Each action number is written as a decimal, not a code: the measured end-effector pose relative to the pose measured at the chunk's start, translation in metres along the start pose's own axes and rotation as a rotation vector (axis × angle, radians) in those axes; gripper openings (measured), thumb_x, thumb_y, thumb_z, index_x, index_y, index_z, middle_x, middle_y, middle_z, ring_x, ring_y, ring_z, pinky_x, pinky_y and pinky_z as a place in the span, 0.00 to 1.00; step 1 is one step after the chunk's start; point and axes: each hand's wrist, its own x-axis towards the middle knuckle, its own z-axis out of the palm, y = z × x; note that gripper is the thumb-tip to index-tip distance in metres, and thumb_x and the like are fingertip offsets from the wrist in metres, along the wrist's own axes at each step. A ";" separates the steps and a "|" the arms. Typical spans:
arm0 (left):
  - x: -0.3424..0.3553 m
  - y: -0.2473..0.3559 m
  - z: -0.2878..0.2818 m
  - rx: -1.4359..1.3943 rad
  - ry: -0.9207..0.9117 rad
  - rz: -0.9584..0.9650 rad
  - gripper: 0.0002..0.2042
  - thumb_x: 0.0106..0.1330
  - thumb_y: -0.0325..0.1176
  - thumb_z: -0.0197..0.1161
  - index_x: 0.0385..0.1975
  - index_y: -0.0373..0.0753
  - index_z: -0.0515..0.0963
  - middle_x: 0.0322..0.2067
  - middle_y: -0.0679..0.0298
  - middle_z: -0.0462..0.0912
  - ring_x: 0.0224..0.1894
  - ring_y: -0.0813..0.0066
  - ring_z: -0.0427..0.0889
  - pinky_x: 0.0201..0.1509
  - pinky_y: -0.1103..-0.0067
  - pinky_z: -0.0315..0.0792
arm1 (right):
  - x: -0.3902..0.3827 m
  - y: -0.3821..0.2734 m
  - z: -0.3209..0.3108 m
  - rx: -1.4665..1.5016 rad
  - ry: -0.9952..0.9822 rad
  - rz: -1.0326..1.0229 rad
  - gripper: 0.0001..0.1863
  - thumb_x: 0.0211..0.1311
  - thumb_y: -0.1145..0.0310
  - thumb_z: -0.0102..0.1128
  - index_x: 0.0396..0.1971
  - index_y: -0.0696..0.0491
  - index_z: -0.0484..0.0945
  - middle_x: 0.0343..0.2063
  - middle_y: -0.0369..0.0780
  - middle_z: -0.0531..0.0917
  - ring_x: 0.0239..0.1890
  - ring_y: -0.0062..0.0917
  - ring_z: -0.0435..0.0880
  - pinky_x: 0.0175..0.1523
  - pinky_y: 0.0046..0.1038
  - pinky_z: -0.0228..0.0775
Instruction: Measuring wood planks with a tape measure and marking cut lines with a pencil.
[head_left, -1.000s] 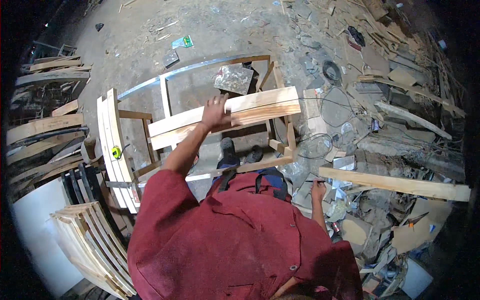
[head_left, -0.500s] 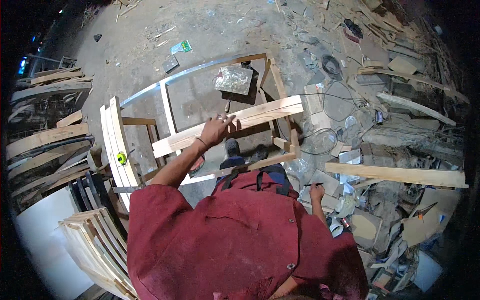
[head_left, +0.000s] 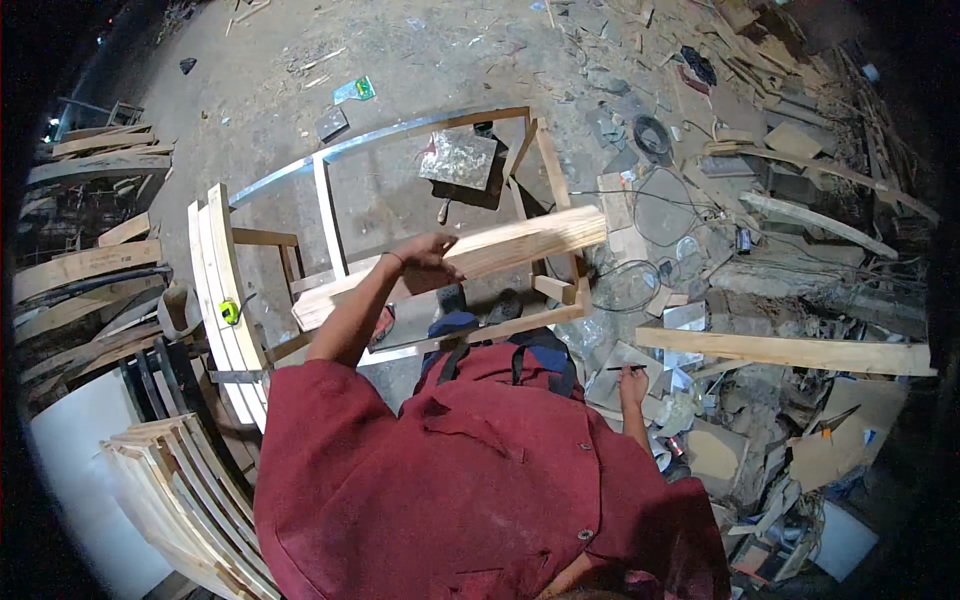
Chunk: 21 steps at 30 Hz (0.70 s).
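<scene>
My left hand (head_left: 428, 256) is at the middle of a pale lumber piece (head_left: 530, 243), its fingers and thumb apart in a loose curve. The lumber lies across a rectangular wooden frame (head_left: 330, 215) and is smeared by motion, so whether the hand grips it is hard to make out. Low on the right, my right hand (head_left: 632, 380) pinches a thin dark pen-like stick (head_left: 622, 368), away from the lumber. A green tape measure (head_left: 230, 312) sits on upright-looking pale boards (head_left: 215, 260) at the frame's left end.
A paint-spattered block (head_left: 458, 160) stands inside the frame beside a small-handled tool (head_left: 443, 210). Another plank (head_left: 780, 350) juts out at the right over scattered scraps. Stacked boards (head_left: 180, 490) lie lower left. Cables (head_left: 670, 205) loop across the floor on the right.
My left hand has shifted slightly left and down, its fingers lifted from lying flat on the lumber. The lumber has turned and moved a little toward me. My right hand stays low, still holding the stick.
</scene>
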 end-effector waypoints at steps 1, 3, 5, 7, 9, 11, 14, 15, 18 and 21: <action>0.003 0.010 0.000 -0.199 -0.160 -0.076 0.47 0.49 0.60 0.80 0.66 0.38 0.73 0.57 0.58 0.83 0.60 0.66 0.78 0.65 0.73 0.69 | -0.011 -0.007 -0.003 0.006 0.035 0.052 0.11 0.67 0.67 0.63 0.26 0.55 0.78 0.18 0.35 0.79 0.18 0.21 0.78 0.22 0.27 0.68; 0.006 0.011 -0.001 -0.500 -0.387 -0.173 0.41 0.52 0.55 0.80 0.66 0.41 0.76 0.61 0.65 0.81 0.64 0.70 0.74 0.71 0.75 0.61 | -0.018 -0.001 -0.013 -0.078 0.039 0.069 0.07 0.68 0.68 0.62 0.31 0.54 0.78 0.20 0.34 0.80 0.17 0.19 0.76 0.21 0.24 0.66; 0.016 -0.001 -0.004 -0.615 -0.391 -0.240 0.40 0.53 0.54 0.80 0.66 0.45 0.76 0.62 0.65 0.80 0.66 0.71 0.72 0.71 0.75 0.60 | -0.032 0.017 -0.022 0.084 0.047 0.027 0.05 0.70 0.70 0.61 0.35 0.55 0.79 0.22 0.35 0.81 0.16 0.18 0.75 0.19 0.22 0.64; 0.026 0.006 -0.018 -0.583 -0.396 -0.381 0.37 0.55 0.52 0.79 0.66 0.48 0.77 0.67 0.66 0.75 0.69 0.72 0.68 0.72 0.74 0.58 | -0.057 0.015 -0.022 0.064 0.081 0.102 0.05 0.70 0.70 0.61 0.35 0.55 0.79 0.22 0.35 0.81 0.16 0.18 0.75 0.19 0.22 0.64; 0.018 -0.062 -0.011 -0.704 -0.206 -0.341 0.35 0.57 0.54 0.77 0.63 0.44 0.78 0.66 0.63 0.75 0.68 0.69 0.70 0.70 0.72 0.61 | -0.056 -0.006 -0.010 0.035 0.043 0.133 0.05 0.70 0.70 0.61 0.35 0.55 0.80 0.22 0.35 0.81 0.16 0.18 0.76 0.19 0.22 0.65; 0.055 -0.005 -0.035 -0.469 -0.218 -0.371 0.29 0.60 0.52 0.75 0.60 0.48 0.82 0.62 0.61 0.80 0.63 0.69 0.77 0.66 0.72 0.67 | -0.077 0.025 -0.029 -0.108 0.126 0.089 0.05 0.70 0.69 0.61 0.36 0.54 0.80 0.22 0.35 0.81 0.17 0.18 0.77 0.20 0.22 0.66; 0.006 -0.114 -0.051 -0.159 0.078 -0.142 0.33 0.60 0.54 0.74 0.62 0.44 0.79 0.51 0.57 0.86 0.52 0.66 0.84 0.60 0.71 0.73 | -0.049 -0.012 0.005 -0.068 -0.080 0.032 0.04 0.70 0.69 0.61 0.36 0.53 0.80 0.22 0.35 0.81 0.17 0.18 0.77 0.21 0.21 0.66; 0.046 -0.043 -0.058 0.171 0.024 0.016 0.35 0.60 0.57 0.73 0.64 0.43 0.76 0.45 0.54 0.88 0.47 0.60 0.86 0.57 0.67 0.75 | -0.076 0.015 -0.016 -0.031 0.021 0.081 0.04 0.70 0.69 0.61 0.36 0.53 0.79 0.21 0.34 0.80 0.17 0.18 0.76 0.21 0.21 0.67; 0.019 -0.056 -0.050 0.007 0.277 -0.295 0.33 0.62 0.56 0.71 0.63 0.42 0.76 0.51 0.48 0.85 0.52 0.51 0.85 0.56 0.62 0.76 | -0.057 0.007 0.008 -0.134 0.026 -0.018 0.04 0.69 0.69 0.61 0.37 0.53 0.78 0.21 0.33 0.80 0.19 0.17 0.76 0.22 0.21 0.67; -0.022 -0.050 -0.024 0.101 0.763 -0.193 0.30 0.63 0.51 0.71 0.59 0.36 0.77 0.49 0.46 0.85 0.52 0.46 0.83 0.57 0.61 0.75 | -0.045 0.010 0.020 -0.204 0.072 -0.032 0.07 0.68 0.68 0.62 0.32 0.54 0.79 0.22 0.34 0.80 0.20 0.19 0.77 0.26 0.24 0.68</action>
